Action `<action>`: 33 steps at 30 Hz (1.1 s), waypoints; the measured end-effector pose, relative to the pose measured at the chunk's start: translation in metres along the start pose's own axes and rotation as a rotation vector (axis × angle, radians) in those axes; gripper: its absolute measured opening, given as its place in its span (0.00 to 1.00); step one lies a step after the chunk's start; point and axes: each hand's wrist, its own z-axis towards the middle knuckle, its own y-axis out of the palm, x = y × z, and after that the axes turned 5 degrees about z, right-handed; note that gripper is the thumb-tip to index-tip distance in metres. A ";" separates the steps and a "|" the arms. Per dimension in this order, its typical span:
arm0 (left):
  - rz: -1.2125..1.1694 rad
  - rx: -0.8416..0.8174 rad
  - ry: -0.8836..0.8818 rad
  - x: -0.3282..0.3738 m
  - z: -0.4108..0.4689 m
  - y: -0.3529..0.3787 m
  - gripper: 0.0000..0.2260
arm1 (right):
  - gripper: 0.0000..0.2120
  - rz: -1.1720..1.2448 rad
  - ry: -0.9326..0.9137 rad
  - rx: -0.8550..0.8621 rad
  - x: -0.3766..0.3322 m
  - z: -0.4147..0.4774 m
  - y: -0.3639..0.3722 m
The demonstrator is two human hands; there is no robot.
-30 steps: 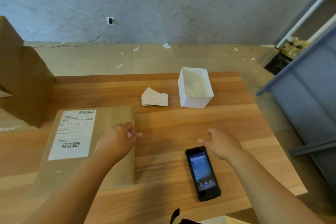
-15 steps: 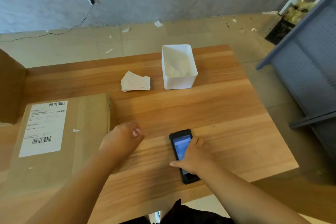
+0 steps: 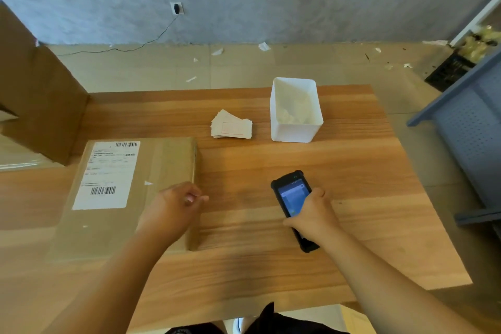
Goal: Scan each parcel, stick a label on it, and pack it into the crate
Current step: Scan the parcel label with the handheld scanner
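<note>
Right hand [image 3: 311,215] grips scanner [image 3: 291,195] | left hand [image 3: 173,207] loosely curled, perhaps touching parcel [image 3: 113,228]

White bin [image 3: 294,133] on wooden table [image 3: 366,171], maybe paper scraps inside; wall socket [image 3: 176,8], cable [image 3: 141,45] trailing along floor [image 3: 298,68].
</note>
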 end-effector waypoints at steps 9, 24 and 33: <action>-0.021 0.185 -0.145 -0.087 -0.013 -0.053 0.02 | 0.38 0.006 -0.275 -0.041 -0.125 -0.018 -0.001; 0.009 0.061 -0.247 -0.187 -0.007 -0.101 0.33 | 0.26 -0.767 -0.671 -0.298 -0.274 -0.079 0.024; -0.024 0.032 -0.165 -0.197 -0.006 -0.108 0.34 | 0.27 -0.828 -0.663 -0.232 -0.287 -0.087 0.032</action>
